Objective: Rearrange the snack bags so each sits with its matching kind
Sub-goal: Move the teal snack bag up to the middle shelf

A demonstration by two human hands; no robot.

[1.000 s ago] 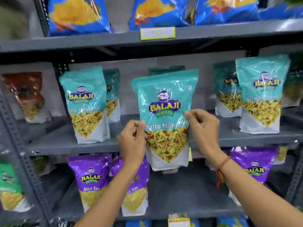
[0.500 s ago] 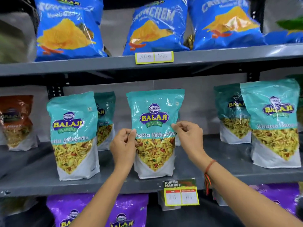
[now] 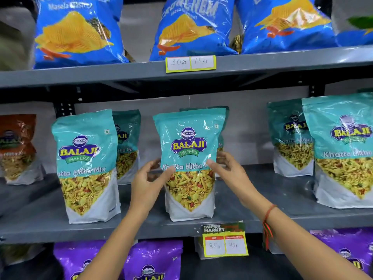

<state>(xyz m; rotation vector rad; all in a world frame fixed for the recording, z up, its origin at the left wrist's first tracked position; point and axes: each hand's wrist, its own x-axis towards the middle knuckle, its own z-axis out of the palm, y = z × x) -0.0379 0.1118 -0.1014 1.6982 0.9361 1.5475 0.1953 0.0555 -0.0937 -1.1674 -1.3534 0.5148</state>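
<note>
A teal Khatta Mitha Mix bag (image 3: pixel 189 150) stands upright on the middle shelf (image 3: pixel 141 225), in front of another teal bag of the same kind. My left hand (image 3: pixel 148 181) pinches its left edge, thumb on the front. On the other side, my right hand (image 3: pixel 229 170) pinches the right edge the same way. More teal bags stand on this shelf at the left (image 3: pixel 85 164), behind it (image 3: pixel 127 144), and at the right (image 3: pixel 343 150), (image 3: pixel 290 138). An orange-brown bag (image 3: pixel 17 146) stands at the far left of this shelf.
Blue Crunchem chip bags (image 3: pixel 193 29) fill the shelf above. Purple bags (image 3: pixel 153 259) sit on the shelf below. Price tags hang on the shelf edges (image 3: pixel 190 62), (image 3: pixel 225 240). Bare shelf shows between the held bag and the right teal bags.
Both hands lifted the teal bag from below up onto the middle shelf and stood it there. The view rose toward the blue bags.
</note>
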